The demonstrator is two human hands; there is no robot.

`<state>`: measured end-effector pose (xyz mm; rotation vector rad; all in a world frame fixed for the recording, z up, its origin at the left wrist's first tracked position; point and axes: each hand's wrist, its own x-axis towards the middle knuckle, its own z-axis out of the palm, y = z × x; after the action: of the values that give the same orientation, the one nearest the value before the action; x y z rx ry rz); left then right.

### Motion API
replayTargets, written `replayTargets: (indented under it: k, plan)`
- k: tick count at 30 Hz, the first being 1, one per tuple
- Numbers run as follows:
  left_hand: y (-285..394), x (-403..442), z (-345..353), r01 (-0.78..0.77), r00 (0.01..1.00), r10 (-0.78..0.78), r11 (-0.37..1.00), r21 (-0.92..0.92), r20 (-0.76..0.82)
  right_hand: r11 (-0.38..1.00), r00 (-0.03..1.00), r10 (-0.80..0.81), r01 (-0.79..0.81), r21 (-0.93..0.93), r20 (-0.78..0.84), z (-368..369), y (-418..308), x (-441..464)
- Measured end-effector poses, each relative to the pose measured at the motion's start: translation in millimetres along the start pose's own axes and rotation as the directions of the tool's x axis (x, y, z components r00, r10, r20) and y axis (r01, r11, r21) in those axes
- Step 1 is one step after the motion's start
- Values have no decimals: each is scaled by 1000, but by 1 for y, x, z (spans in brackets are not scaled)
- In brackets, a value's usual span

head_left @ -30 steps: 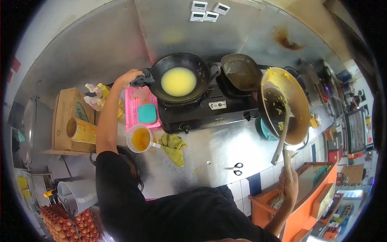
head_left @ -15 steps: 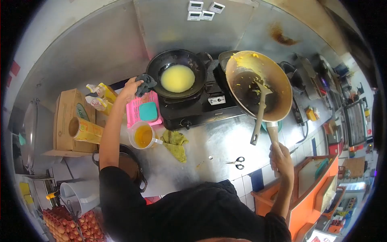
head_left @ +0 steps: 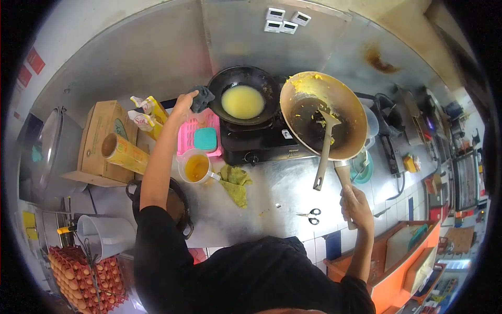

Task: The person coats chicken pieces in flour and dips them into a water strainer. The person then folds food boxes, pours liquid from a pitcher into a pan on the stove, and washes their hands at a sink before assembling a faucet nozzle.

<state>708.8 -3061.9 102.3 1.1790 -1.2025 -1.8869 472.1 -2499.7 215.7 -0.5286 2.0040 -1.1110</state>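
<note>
My left hand [head_left: 187, 102] is closed on a dark cloth [head_left: 202, 99] at the left edge of a black wok [head_left: 251, 78]. Pale yellow liquid [head_left: 242, 102] lies in the wok, which sits on the black stove [head_left: 261, 146]. My right hand [head_left: 356, 203] grips the handle of a large tan pan [head_left: 355, 115], held over the stove's right side. Yellow bits cling to the pan's inner wall, and a spatula [head_left: 325, 149] rests in it with its handle over the rim.
Left of the stove are a pink basket [head_left: 184, 137] with a teal-lidded box [head_left: 205, 139], a jug [head_left: 195, 168] of yellow liquid and a green cloth [head_left: 236, 184]. Scissors [head_left: 312, 215] lie near the counter's front edge. Egg trays [head_left: 86, 280] stand at lower left.
The tan pan has moved left over the stove, along with my right hand and the spatula, covering the square pan seen before. My left hand keeps the cloth at the wok's edge.
</note>
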Motion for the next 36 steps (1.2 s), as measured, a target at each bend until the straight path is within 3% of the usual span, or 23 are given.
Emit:
replayTargets:
  k: [1,4,7,10,13,22,25,31,36]
  plan:
    - [0,-1,5,-8,1000,7,999,-31,-13,1000,1000,2,-2,4,2,0,1,0]
    - [6,-4,24,-93,975,122,983,160,-183,1000,1000,-1,1,-4,6,1,7,0]
    - [-12,53,3,-82,995,91,970,227,-30,999,1000,-23,24,-24,9,1,11,0]
    - [24,-1,26,9,999,10,857,515,-34,1000,1000,-7,7,-9,16,0,12,-2]
    - [18,27,5,57,981,-134,886,460,137,1000,999,28,-28,11,16,-1,13,-4]
    - [2,31,-6,-14,981,-62,921,389,183,999,999,46,-46,29,7,-4,23,-5]
    - [-4,11,2,-110,993,84,932,345,89,999,999,44,-44,11,-3,-4,22,-5]
    - [6,-2,-26,-159,985,133,949,273,110,1000,1000,7,-7,-29,-23,-5,21,-4]
    - [44,-44,-49,-156,973,203,930,332,-111,1000,1000,-16,16,-1,12,-2,13,9]
